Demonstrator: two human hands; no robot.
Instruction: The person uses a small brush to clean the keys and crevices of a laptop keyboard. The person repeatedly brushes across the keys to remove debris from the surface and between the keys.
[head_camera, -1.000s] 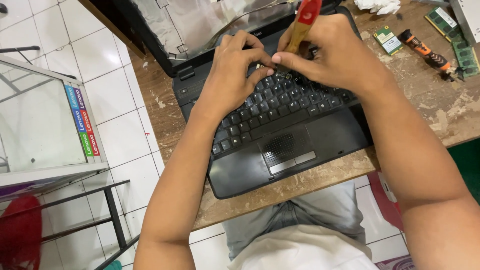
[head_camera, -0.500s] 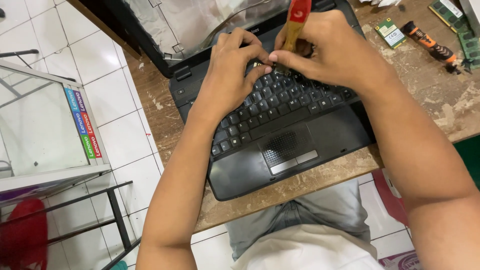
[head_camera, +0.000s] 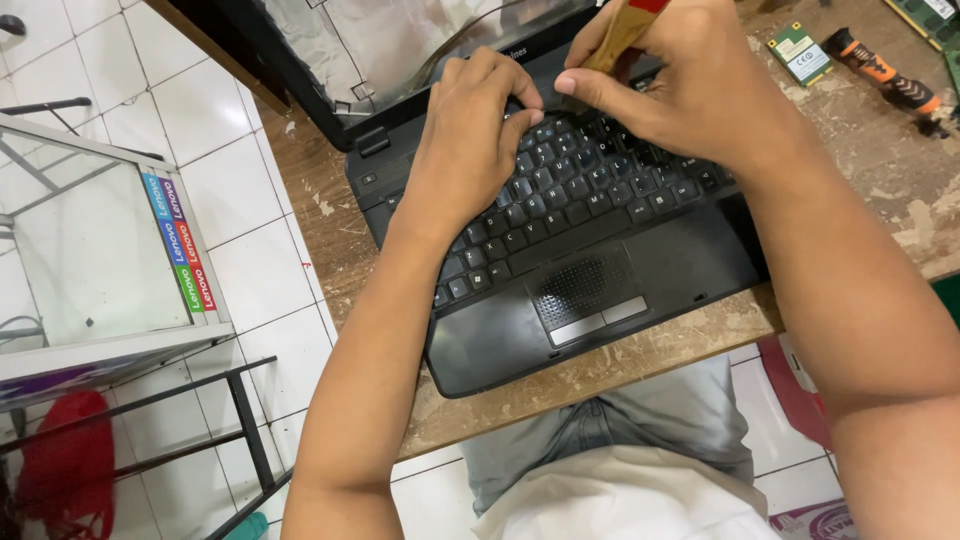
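Worn wooden desk (head_camera: 330, 230): left hand (head_camera: 480, 140) curled on laptop keyboard (head_camera: 590, 200); right hand (head_camera: 690, 80) pinches wooden handle (head_camera: 620, 35).

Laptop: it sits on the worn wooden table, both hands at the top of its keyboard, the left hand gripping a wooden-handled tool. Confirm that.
Not quite: in the head view the right hand grips the wooden-handled tool; the left hand presses bare on the keyboard. The laptop does sit on the worn wooden table.

One head-worn camera looks steeply down, close over the laptop (head_camera: 590, 260) on the worn table (head_camera: 880, 190)
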